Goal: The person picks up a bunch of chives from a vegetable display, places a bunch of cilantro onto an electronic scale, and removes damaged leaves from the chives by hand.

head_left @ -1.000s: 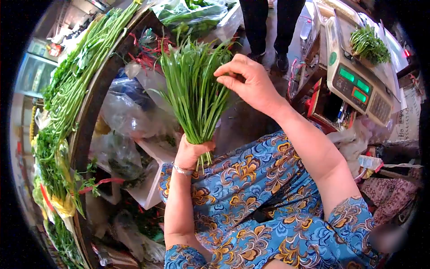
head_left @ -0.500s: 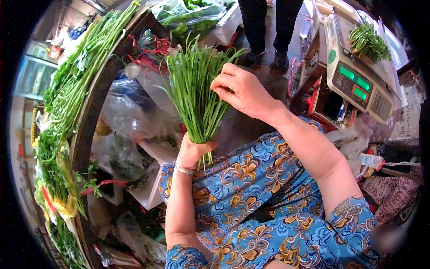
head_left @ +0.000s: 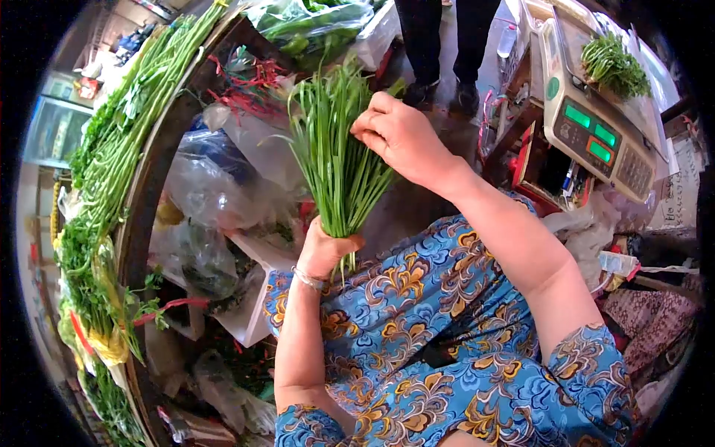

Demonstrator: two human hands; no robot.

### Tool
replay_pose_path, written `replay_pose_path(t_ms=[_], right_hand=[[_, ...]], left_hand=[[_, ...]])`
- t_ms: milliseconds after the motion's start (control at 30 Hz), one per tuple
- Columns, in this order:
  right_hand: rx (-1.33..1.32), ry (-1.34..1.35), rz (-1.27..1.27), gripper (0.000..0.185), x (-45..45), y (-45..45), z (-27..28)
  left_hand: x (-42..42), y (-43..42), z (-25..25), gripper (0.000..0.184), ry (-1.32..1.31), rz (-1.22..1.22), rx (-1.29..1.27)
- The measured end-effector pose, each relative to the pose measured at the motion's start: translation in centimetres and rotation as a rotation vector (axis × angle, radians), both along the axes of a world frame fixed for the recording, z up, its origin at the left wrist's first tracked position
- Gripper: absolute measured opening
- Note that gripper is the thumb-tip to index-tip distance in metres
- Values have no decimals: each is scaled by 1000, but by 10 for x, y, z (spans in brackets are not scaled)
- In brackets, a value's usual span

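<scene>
A bunch of garlic chives [head_left: 335, 156], long flat green leaves, stands upright in front of my body. My left hand [head_left: 331, 247] is closed around its lower end, with the pale stalk ends poking out below the fist. Up at the right side of the leaves, my right hand [head_left: 395, 138] is pinched, its fingertips against the outer leaves. Whatever is between those fingertips is too small to make out. The leaf tips fan out above both hands, and some on the right are hidden behind my right hand.
Long-stemmed greens [head_left: 141, 127] line a curved counter on the left. Plastic bags [head_left: 216, 186] and red ties [head_left: 253, 82] lie beneath it. A scale [head_left: 596, 134] at right carries a bunch of greens [head_left: 614, 65]. A person's legs [head_left: 447, 37] are ahead; bagged greens [head_left: 305, 30] sit beside them.
The chive bunch has tilted and shifted slightly to the right, its leaves turning against my right hand. My left hand still grips the base; my right hand stays pinched, almost in place.
</scene>
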State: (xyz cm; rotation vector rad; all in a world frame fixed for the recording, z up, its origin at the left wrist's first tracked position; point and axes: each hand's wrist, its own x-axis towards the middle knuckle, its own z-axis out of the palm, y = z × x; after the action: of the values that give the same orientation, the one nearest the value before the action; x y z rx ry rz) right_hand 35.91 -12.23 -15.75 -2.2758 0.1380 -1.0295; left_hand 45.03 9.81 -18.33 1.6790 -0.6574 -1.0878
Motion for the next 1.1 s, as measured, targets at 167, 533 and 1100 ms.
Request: replay_pose_path(t_ms=[167,533,1100], right_hand=[[153,32,46,9,-7,-3,7],[688,36,341,8,-8,6,4],[146,365,257,16,-9,29,-1]], left_hand=[[1,-2,-3,35,171,116,-94],[10,-1,-7,45,249,159,-35],[4,-5,-10,35,191,236,-41]])
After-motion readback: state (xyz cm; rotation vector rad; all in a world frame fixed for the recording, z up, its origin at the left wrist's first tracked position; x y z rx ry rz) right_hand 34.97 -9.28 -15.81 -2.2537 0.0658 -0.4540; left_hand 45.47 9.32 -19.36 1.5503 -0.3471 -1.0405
